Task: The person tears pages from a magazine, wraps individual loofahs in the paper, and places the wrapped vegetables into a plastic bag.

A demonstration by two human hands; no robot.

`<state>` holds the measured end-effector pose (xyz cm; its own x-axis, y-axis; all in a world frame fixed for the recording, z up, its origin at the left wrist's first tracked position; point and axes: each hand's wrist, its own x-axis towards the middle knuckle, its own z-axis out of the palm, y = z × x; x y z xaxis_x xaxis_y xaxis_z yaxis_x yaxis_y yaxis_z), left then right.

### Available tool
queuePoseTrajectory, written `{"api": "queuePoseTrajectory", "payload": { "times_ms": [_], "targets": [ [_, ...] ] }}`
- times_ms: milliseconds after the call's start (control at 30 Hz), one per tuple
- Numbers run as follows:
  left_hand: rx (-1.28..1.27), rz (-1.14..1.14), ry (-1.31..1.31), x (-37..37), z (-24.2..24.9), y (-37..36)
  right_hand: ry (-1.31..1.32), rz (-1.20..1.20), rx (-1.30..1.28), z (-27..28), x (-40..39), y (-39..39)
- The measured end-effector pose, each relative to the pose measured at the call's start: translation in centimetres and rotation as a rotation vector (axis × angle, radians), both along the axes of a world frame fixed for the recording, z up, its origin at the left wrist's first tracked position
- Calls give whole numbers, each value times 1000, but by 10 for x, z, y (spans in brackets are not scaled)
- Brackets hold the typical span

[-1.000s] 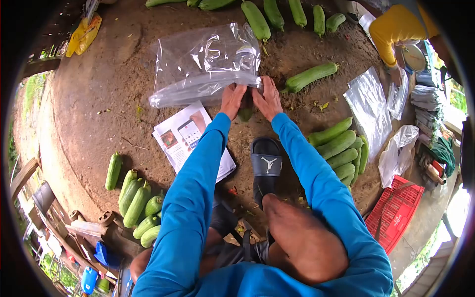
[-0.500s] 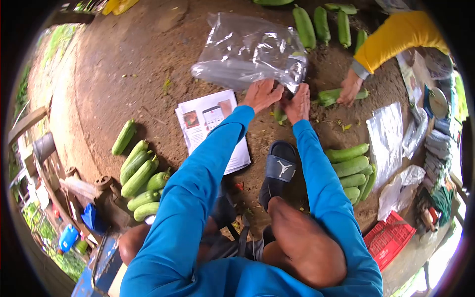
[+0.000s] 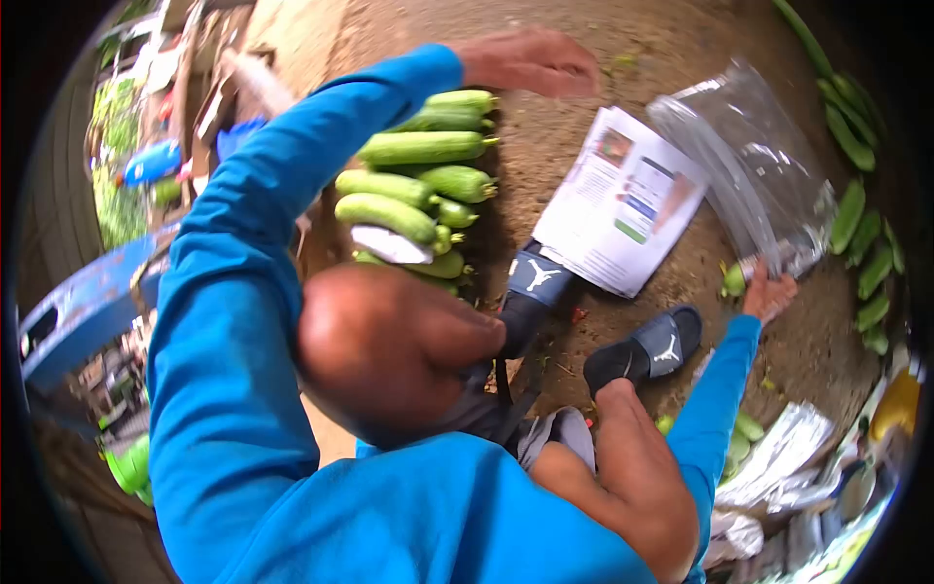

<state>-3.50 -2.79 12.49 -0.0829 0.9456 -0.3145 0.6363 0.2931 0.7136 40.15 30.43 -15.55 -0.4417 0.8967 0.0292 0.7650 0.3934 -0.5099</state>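
Observation:
My left hand (image 3: 533, 64), blurred by motion, is held out at the top with its fingers extended and nothing visible in it. Below and left of it lies a pile of green gourds (image 3: 423, 148). At the right, my right hand (image 3: 769, 292) grips the lower edge of a large clear plastic bag (image 3: 754, 146) lying on the ground. The end of a green gourd (image 3: 733, 280) shows beside its fingers. A stack of printed sheets (image 3: 623, 200) lies between the bag and my sandalled feet.
More gourds (image 3: 861, 238) lie along the far right. Clear plastic sheeting (image 3: 778, 453) is at the lower right, near a person's yellow sleeve (image 3: 895, 404). Another few gourds (image 3: 737, 443) lie partly behind my right arm. A blue bench (image 3: 88, 302) stands at the left.
The view has turned left. My left hand has let go of the bag and swung toward the left gourd pile. My right hand stays at the bag. The other person's hand has left view.

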Motion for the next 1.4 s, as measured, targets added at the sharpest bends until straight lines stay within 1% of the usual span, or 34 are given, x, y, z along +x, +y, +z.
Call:
{"api": "queuePoseTrajectory", "payload": {
  "times_ms": [33,133,167,200,233,267,300,333,367,400,433,467,500,533,567,633,667,700,733,800,833,900,967,1033,1100,1133,1233,1300,1333,1367,1400],
  "targets": [
    [-10,39,14,-8,10,-32,-211,16,50,17,-3,0],
    [59,270,541,-30,43,-146,-231,65,98,17,-3,7],
    [-62,362,547,-22,55,-181,-251,71,111,21,-1,6],
    [-63,396,586,-9,61,-217,-257,86,131,27,-2,5],
    [-116,396,671,7,62,-257,-265,104,154,32,-4,5],
    [-108,399,698,25,63,-292,-262,143,154,37,-7,2],
    [-207,485,632,40,55,-329,-284,116,117,42,-8,0],
    [-373,598,637,66,59,-354,-305,83,84,47,-10,1],
    [-404,643,483,85,55,-376,-303,110,91,46,-10,5],
    [-472,698,435,111,58,-386,-286,124,124,38,-6,12],
    [-398,842,399,138,46,-398,-269,133,155,36,-3,16],
    [-574,986,218,154,46,-395,-234,166,171,40,-3,16],
    [-643,1124,204,174,33,-394,-231,180,178,44,-1,21],
    [-682,1410,-52,191,14,-398,-262,223,233,48,2,26],
    [-577,1657,-327,205,2,-393,-293,263,289,54,2,30],
    [-452,1858,-703,217,-18,-380,-270,264,287,71,-2,29],
    [-439,1856,-709,218,-24,-367,-256,250,278,83,-3,28],
    [-370,1949,-732,217,-30,-354,-253,246,290,92,-4,25],
    [-297,2041,-753,216,-35,-343,-240,315,310,98,-8,20],
    [-268,2072,-717,218,-43,-330,-191,428,369,107,-13,8],
    [-241,2107,-672,216,-45,-326,-184,421,373,112,-20,0],
    [-251,2102,-682,216,-44,-321,-66,450,386,119,-28,-15],
    [-220,2133,-722,215,-40,-320,-50,454,360,118,-34,-25],
    [-237,2159,-746,212,-53,-332,-34,465,335,119,-39,-36],
    [-104,2253,-861,211,-60,-342,-63,447,255,127,-47,-49],
    [-125,2258,-891,209,-57,-341,-62,447,252,127,-49,-51],
    [-91,2246,-827,207,-49,-329,-54,463,272,125,-55,-60],
    [-111,2260,-804,208,-50,-326,49,366,72,132,-65,-70],
    [-130,2272,-787,206,-49,-323,53,357,71,131,-68,-69],
    [-131,2265,-785,208,-48,-321,42,378,128,132,-69,-67],
    [-64,2301,-755,210,-47,-318,30,402,186,132,-71,-65]
  ]
}}
